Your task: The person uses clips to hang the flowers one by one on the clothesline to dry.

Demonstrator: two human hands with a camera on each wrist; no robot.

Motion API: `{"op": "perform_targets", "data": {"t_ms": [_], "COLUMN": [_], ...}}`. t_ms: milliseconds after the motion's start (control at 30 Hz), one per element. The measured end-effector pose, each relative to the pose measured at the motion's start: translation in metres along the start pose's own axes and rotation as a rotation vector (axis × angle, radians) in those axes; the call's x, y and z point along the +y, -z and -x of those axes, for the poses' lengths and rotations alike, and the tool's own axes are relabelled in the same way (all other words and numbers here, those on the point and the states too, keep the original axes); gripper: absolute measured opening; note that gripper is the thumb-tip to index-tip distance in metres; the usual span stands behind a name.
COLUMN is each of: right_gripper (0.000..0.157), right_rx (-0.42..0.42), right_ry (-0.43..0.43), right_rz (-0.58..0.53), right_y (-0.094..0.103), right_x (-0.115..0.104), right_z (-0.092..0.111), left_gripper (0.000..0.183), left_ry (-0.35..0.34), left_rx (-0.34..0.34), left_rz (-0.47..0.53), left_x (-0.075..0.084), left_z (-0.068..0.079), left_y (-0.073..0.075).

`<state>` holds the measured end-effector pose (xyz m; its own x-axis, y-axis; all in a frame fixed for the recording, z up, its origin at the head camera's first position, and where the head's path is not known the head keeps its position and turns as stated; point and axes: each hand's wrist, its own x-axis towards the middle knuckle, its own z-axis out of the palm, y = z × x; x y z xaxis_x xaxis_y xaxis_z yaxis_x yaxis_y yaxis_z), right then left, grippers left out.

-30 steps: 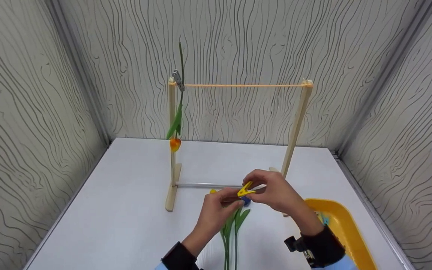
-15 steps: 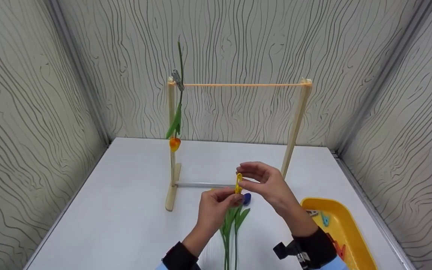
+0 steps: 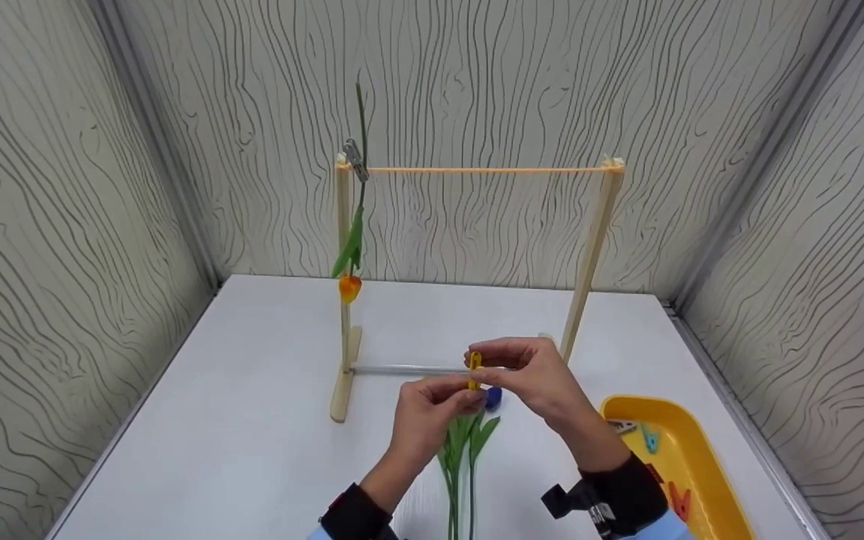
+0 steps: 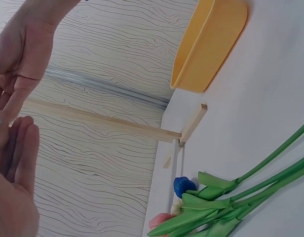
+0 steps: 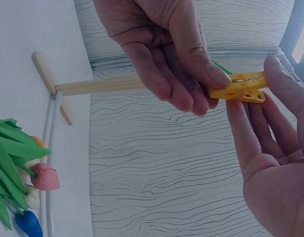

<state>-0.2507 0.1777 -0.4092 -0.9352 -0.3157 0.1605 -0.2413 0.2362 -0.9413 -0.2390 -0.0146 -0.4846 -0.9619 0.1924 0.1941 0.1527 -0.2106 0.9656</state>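
Both hands meet over the bunch of tulips, holding one yellow clothespin between them. My left hand pinches its one end between thumb and fingers. At the handle end, the right hand has its thumb on one arm and fingers on the other, as the right wrist view shows. Below, the tulips lie on the table with blue, pink and white heads. An orange tulip hangs head down from the cord, fixed by a grey metal clip.
A wooden frame with a left post and right post carries the orange cord. A pale bar joins the posts low down. At right, a yellow tray holds a blue clothespin, a red clothespin and other clips.
The yellow clothespin has turned from slanted to upright between the hands. My right hand briefly rose with fingers spread, then came down and closed in on the clothespin.
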Motion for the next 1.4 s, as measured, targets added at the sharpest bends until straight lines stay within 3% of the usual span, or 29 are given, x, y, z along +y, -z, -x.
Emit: {"op": "perform_targets", "data": {"t_ms": [167,300,400,533,633,767,967,1167,1300,1400], "right_gripper": [0.028,0.02,0.015,0.013,0.013,0.015,0.016,0.015,0.015,0.015], "right_rx": [0.065,0.134,0.234,0.386,0.451,0.468,0.445,0.455,0.46,0.455], "right_ry": [0.06,0.146,0.177,0.226,0.265,0.311,0.313,0.282,0.284,0.267], "right_rz": [0.003,0.015,0.007,-0.022,-0.021,-0.031,-0.057,-0.041,-0.052,-0.055], "right_y": [-0.006,-0.006,0.0,0.016,0.034,0.052,0.062,0.065,0.066,0.066], "right_x": [0.004,0.008,0.011,0.017,0.022,0.029,0.038,0.044,0.047,0.049], "right_z": [-0.003,-0.004,-0.002,0.001,0.002,0.002,0.001,-0.001,-0.002,-0.002], "left_gripper": [0.026,0.035,0.048,0.061,0.062,0.052,0.045,0.041,0.038,0.036], "left_ry": [-0.014,-0.054,-0.104,-0.216,-0.373,-0.583,-0.675,-0.758,-0.783,-0.783], "left_rx": [0.018,-0.044,-0.128,-0.286,-0.471,-0.687,-0.91,-1.092,-1.142,-1.139], "left_rz": [-0.064,-0.208,-0.441,-0.894,-1.216,-1.465,-1.611,-1.612,-1.622,-1.623], "left_x": [0.0,0.0,-0.001,-0.006,-0.017,-0.04,-0.062,-0.079,-0.088,-0.09], "left_z": [0.001,-0.002,-0.006,-0.011,-0.013,-0.013,-0.01,-0.001,0.003,0.004], "left_y": [0.001,0.006,0.015,0.033,0.046,0.056,0.058,0.054,0.052,0.05]}}
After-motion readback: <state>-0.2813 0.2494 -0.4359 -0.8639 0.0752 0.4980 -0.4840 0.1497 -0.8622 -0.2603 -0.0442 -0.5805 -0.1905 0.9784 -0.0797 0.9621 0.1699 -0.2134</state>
